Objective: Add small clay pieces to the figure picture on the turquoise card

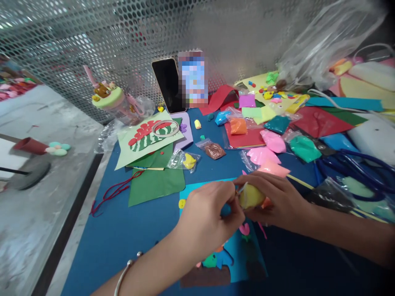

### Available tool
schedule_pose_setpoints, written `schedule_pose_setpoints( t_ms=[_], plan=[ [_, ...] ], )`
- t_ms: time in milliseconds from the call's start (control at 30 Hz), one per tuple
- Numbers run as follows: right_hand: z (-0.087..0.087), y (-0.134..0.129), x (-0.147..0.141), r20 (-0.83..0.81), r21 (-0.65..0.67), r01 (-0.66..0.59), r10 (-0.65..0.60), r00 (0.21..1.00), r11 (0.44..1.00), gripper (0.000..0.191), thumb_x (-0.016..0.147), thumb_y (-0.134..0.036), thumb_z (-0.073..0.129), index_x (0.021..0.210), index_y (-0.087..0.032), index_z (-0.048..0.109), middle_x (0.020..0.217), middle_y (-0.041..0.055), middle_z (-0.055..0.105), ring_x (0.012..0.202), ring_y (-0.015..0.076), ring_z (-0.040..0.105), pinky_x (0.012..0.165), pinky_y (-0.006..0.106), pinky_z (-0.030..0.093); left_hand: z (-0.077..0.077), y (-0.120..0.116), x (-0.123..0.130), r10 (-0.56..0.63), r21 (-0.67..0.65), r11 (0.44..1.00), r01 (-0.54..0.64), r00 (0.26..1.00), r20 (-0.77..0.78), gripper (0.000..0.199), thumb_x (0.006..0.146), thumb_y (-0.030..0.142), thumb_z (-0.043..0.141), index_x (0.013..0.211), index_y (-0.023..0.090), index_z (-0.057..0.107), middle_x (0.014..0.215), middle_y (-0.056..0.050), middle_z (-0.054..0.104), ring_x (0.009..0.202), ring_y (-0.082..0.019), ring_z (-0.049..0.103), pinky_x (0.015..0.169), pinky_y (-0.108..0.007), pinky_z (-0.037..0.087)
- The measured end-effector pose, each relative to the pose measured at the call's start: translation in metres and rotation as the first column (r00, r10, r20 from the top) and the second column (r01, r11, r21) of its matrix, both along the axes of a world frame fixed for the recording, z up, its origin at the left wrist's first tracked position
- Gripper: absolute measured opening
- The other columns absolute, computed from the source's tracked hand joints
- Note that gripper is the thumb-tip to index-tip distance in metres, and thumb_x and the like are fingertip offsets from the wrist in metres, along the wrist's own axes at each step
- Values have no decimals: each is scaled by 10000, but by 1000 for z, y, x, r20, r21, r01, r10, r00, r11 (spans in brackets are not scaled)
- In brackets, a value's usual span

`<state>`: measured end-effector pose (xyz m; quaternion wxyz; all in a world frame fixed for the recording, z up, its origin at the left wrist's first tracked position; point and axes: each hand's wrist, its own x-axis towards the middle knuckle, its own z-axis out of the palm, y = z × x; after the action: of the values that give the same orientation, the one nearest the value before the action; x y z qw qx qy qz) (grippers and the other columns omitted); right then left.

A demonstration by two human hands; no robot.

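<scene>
In the head view my right hand [279, 201] is closed around a small plastic bag of yellow clay [252, 196]. My left hand [210, 209] pinches the bag's near edge, fingertips pressed together; exactly what lies between them is partly hidden. Both hands are above a light blue sheet [237, 269] bearing clay shapes: a yellow piece [182, 204] at its left edge, a green and blue figure [212, 260], a pink flower [245, 229] and a brown strip [205, 276] at the bottom. My forearms and hands cover much of the sheet.
Beyond my hands lie bagged clays, including brown [215, 150], orange [238, 126] and pink [263, 156]. A watermelon picture [148, 137], green paper [156, 187] and red cord [114, 191] are left. Two phones, one dark [169, 84], lean against the perforated metal panel [240, 37]; a cup [119, 109] stands nearby.
</scene>
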<state>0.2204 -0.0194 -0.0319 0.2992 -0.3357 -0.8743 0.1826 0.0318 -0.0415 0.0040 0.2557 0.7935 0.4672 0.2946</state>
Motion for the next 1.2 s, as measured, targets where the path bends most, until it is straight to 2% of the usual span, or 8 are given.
schedule_pose_setpoints(
  t_ms=[100,233,367,500,667,867,1200],
  plan=[
    [1,0,1,-2,4,17,-17,1000,1000,373,815,-228,595,1166,-247,470,973,76,700,828,217,682,714,328,561,-1,1,-1,23,33,999,-23,1000,-14,209,743,52,477,621,188,374,596,52,533,519,-71,451,511,-186,336],
    [-2,1,2,0,-24,53,-53,999,998,362,809,-242,600,1154,-266,491,1015,70,698,873,227,691,745,339,571,-2,3,-2,69,70,995,-68,998,-15,148,776,70,518,709,197,485,652,43,601,585,-93,545,554,-198,403],
    [-4,2,1,-9,-13,80,-80,997,997,337,808,-237,621,1124,-256,505,1011,66,700,878,219,690,753,322,568,-4,4,-3,54,150,987,-54,999,3,140,847,103,518,858,205,613,879,-21,679,794,-143,630,692,-252,495],
    [-5,3,0,-50,-28,67,-69,996,997,345,815,-222,623,1134,-243,492,965,53,702,831,196,684,705,293,561,-4,5,-5,59,185,981,-58,998,2,149,855,148,568,907,220,688,1038,-62,644,886,-171,626,737,-296,520],
    [-4,3,-2,-79,3,20,-19,997,1000,370,833,-221,611,1182,-229,489,961,51,694,837,181,671,696,279,551,1,6,-6,72,94,993,-67,996,-51,103,792,177,672,859,243,714,1033,-46,616,919,-186,610,737,-309,525],
    [-4,2,-4,-83,-3,21,-21,996,1000,338,856,-237,584,1183,-242,497,906,45,690,781,178,660,685,289,541,0,5,-5,67,81,995,-63,996,-51,135,776,97,631,782,220,688,907,-22,581,839,-156,594,663,-264,498],
    [-10,3,-3,-87,3,12,-12,996,1000,390,833,-201,607,1201,-216,478,983,65,690,830,189,659,700,300,541,-2,5,-5,20,176,984,5,990,-142,89,852,151,545,835,190,624,958,-41,581,862,-169,574,710,-295,505]
  ],
)
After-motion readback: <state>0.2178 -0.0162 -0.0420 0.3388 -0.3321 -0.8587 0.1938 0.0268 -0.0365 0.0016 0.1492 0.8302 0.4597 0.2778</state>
